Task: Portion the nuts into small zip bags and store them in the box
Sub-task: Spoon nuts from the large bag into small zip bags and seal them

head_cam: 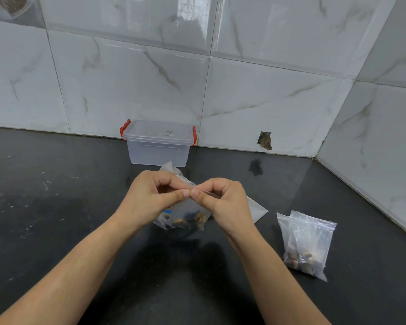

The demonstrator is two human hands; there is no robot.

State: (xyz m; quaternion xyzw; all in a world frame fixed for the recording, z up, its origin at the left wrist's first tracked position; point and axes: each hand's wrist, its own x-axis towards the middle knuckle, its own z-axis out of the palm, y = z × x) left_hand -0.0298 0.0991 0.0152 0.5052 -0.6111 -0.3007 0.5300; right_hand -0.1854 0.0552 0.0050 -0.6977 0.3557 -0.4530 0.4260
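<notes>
A small clear zip bag (189,215) with brown nuts in its bottom hangs above the dark counter. My left hand (150,195) and my right hand (223,198) both pinch its top strip, thumbs meeting in the middle. Behind and under the hands lies a larger whitish bag (256,207), partly hidden. Two filled small zip bags (307,240) lie on the counter at the right, nuts at their lower ends. A clear plastic box (158,143) with red clips and its lid on stands against the back wall.
The black counter (56,195) runs to a marble-tiled wall at the back and a side wall at the right. A small dark hole (264,140) shows in the back tiles near the counter.
</notes>
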